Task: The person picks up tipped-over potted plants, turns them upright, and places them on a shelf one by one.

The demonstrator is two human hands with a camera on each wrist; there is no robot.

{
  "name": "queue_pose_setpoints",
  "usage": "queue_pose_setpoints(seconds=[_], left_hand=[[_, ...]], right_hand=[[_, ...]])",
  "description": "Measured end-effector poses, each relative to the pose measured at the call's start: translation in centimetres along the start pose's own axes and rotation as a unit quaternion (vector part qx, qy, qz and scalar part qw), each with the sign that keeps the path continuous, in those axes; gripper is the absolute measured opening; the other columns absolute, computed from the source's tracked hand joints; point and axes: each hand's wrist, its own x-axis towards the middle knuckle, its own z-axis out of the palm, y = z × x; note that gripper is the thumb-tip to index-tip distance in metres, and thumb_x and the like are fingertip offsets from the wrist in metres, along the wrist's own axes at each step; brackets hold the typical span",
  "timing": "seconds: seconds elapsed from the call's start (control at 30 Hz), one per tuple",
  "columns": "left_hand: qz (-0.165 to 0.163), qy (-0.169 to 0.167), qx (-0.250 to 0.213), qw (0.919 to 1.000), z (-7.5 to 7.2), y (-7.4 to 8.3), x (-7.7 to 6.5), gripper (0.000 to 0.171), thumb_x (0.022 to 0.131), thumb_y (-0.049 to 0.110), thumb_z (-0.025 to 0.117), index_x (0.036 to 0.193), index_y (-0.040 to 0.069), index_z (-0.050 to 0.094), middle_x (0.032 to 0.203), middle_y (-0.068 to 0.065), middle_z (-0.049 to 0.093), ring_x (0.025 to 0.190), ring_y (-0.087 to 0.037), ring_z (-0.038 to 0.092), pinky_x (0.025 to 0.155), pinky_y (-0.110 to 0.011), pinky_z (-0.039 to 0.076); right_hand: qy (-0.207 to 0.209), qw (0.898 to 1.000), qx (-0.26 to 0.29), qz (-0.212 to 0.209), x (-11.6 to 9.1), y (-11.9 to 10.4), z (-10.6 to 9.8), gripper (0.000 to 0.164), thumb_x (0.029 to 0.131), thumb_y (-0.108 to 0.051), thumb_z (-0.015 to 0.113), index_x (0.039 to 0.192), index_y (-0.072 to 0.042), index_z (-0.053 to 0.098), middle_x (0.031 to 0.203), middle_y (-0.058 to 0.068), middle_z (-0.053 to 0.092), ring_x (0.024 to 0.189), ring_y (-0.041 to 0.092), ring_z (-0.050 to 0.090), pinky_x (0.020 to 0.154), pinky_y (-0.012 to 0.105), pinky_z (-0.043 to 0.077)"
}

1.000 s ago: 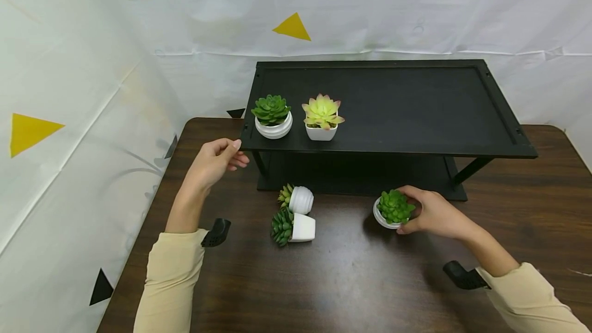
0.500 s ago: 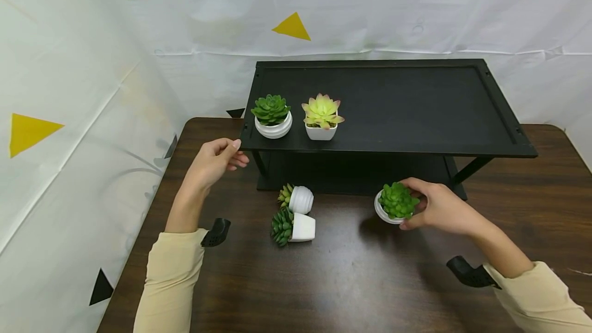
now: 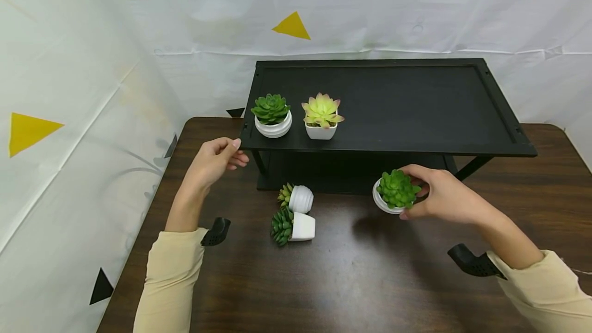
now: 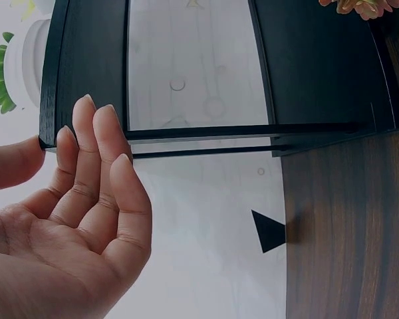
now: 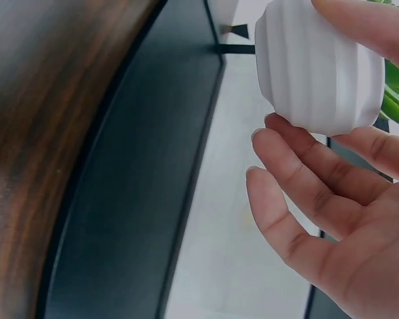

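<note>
My right hand [image 3: 446, 194] pinches a small potted succulent [image 3: 398, 189] by its pot, held above the table in front of the two-tier black shelf [image 3: 407, 107]. In the right wrist view its white ribbed pot [image 5: 312, 73] sits between thumb and fingers, the leaves mostly cut off. At the shelf's front left corner my left hand [image 3: 210, 163] holds the upper board, thumb at the edge and fingers below. On that board stand a dark green succulent in a round white pot [image 3: 273, 117] and a yellow-green one in a square pot [image 3: 322, 118].
Two more potted succulents, one in a round pot [image 3: 301, 200] and one in a tapered pot [image 3: 302, 227], lie on their sides on the brown table [image 3: 287, 287]. White sheeting [image 3: 393, 9] hangs behind the shelf and along the left.
My right hand has raised the succulent from near the table and brought it slightly toward the shelf; its shadow has drawn apart from it. The left hand has stayed in place.
</note>
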Motion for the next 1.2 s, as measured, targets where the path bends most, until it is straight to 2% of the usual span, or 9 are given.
queue_pose_setpoints(seconds=[0.57,0.8,1.2], left_hand=[[0.000,-0.003,0.002,1.0000,0.0,0.2,-0.1,0.037,0.099,0.028,0.042,0.102,-0.006,0.056,0.090,-0.014,0.064,0.081,-0.016,0.062,0.080,-0.037,0.046],[0.000,-0.001,0.003,1.0000,0.0,0.1,-0.1,0.037,0.099,0.028,0.041,0.102,-0.005,0.056,0.090,-0.014,0.064,0.082,-0.017,0.062,0.078,-0.033,0.046],[-0.002,-0.002,0.000,1.0000,-0.1,0.1,-0.1,0.037,0.099,0.028,0.042,0.104,-0.006,0.056,0.090,-0.014,0.064,0.082,-0.017,0.062,0.078,-0.033,0.046]], right_hand=[[-0.001,1.000,-0.025,-0.013,0.5,-2.0,-1.4,0.075,0.063,-0.026,0.085,0.124,-0.001,0.048,0.105,0.009,0.057,0.093,0.023,0.055,0.071,0.032,0.051],[-0.003,1.000,-0.028,-0.008,1.0,-3.2,-2.2,0.076,0.063,-0.027,0.085,0.124,-0.001,0.048,0.103,0.011,0.056,0.083,0.019,0.058,0.068,0.030,0.049],[0.000,0.999,-0.041,-0.006,1.9,-4.8,-3.3,0.074,0.062,-0.027,0.085,0.123,-0.005,0.050,0.102,0.009,0.057,0.082,0.019,0.058,0.069,0.030,0.048]])
